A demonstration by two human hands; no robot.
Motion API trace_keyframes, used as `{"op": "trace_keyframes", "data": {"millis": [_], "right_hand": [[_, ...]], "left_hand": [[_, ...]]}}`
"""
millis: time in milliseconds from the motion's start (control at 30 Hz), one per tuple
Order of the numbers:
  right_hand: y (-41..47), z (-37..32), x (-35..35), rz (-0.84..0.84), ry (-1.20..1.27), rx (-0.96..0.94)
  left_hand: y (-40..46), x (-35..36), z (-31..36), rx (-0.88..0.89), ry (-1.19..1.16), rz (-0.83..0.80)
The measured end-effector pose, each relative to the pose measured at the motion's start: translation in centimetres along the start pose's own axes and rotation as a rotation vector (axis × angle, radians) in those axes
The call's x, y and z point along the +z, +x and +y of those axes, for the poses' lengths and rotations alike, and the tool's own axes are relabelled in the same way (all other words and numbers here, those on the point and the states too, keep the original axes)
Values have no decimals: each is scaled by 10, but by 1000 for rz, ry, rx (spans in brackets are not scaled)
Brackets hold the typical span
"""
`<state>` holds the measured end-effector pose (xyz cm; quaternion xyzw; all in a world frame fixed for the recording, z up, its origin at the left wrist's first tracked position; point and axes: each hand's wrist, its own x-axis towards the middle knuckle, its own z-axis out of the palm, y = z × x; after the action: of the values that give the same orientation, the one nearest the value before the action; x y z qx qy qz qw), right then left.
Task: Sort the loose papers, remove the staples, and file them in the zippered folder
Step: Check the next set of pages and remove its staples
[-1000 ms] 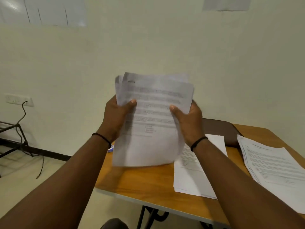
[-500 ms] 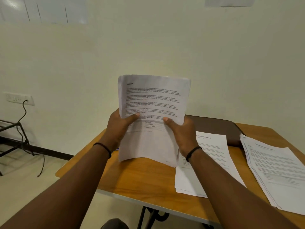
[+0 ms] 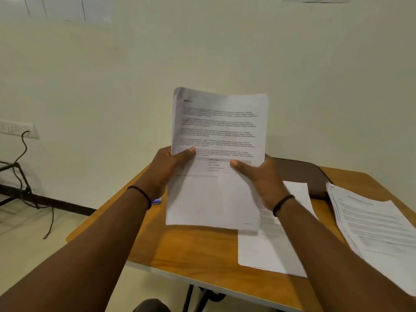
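- At centre frame, a sheaf of printed papers is held upright above the wooden table, long axis running top to bottom, heading at the upper edge and printed face toward the camera.
- Left hand pinches the sheaf's left edge, thumb on the front and fingers closed behind; right hand grips the right edge the same way.
- Compared with half a second ago, the sheaf sits squarer and more neatly aligned, and both thumbs rest at nearly the same spots on the page.
- Just right of the sheaf, a second paper stack lies flat on the table, partly covered by the right forearm.
- Toward the right edge of the frame, a thicker paper pile lies on the table, cut off at the border.
- Behind the right hand, a dark brown folder rests at the table's far side; no zipper can be made out.
- Beside the left wrist, a small blue object is mostly hidden and cannot be identified.
- Print on every page is too blurred to read.
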<state>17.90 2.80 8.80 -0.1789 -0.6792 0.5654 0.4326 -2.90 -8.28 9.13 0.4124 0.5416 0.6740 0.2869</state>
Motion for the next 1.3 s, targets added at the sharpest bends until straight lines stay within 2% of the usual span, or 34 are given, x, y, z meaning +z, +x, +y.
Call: {"op": "trace_keyframes", "data": {"millis": [67,200,333,500,567,600,667,867,1000,1133,1300], "right_hand": [[4,-11,-23,-137,-23,81],[2,-11,-81,-284,-327,250],[-5,5,-119,-200,-430,273],[11,32,-132,-40,-1125,226],[11,45,-121,-3,-1382,146],[9,54,-109,27,-1420,78],[5,66,-77,69,-1305,-29],[1,80,12,68,-1299,-108],[-7,91,25,24,-1385,-97],[-9,100,28,138,-1477,-301],[-9,113,26,183,-1512,-405]], "left_hand": [[7,3,0,-17,-105,-18],[12,26,-22,-133,-188,-32],[11,66,-57,-306,-237,-39],[19,84,-86,-396,-297,6],[20,88,-95,-430,-308,19],[22,90,-100,-444,-299,33],[25,93,-103,-473,-285,74],[41,86,-100,-602,-356,54],[48,74,-107,-646,-413,-24],[55,66,-114,-685,-465,-162],[62,62,-120,-705,-481,-230]]}}
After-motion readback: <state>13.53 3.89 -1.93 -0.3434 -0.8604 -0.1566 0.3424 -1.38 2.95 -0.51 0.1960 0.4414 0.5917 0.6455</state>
